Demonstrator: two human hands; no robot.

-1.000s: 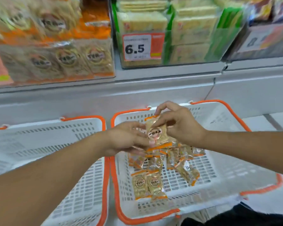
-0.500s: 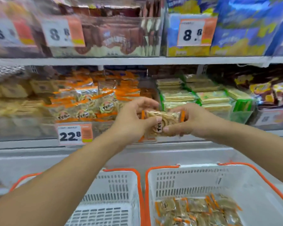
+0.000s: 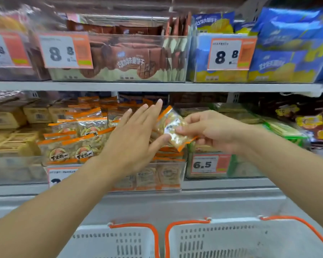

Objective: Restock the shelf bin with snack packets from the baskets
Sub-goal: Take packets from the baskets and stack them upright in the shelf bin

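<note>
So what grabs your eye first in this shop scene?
Two bare hands meet mid-frame: the right hand pinches an orange-edged snack packet, the left hand spread open beside it. Behind sits the clear bin of matching packets, with bold 8.8 price tags on the shelf above.

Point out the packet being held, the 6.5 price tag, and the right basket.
packet [image 3: 172, 127]: head view, middle of the clear wrapper.
6.5 price tag [image 3: 203, 164]: head view, on the printed digits.
right basket [image 3: 186, 223]: head view, orange rim at the back.

Right hand [image 3: 213, 131] pinches snack pkt [image 3: 172, 130] over shelf bin [image 3: 168, 170] — left hand [image 3: 132, 138] flat, thumb touching pkt; two baskets [image 3: 231, 237] below.
</note>
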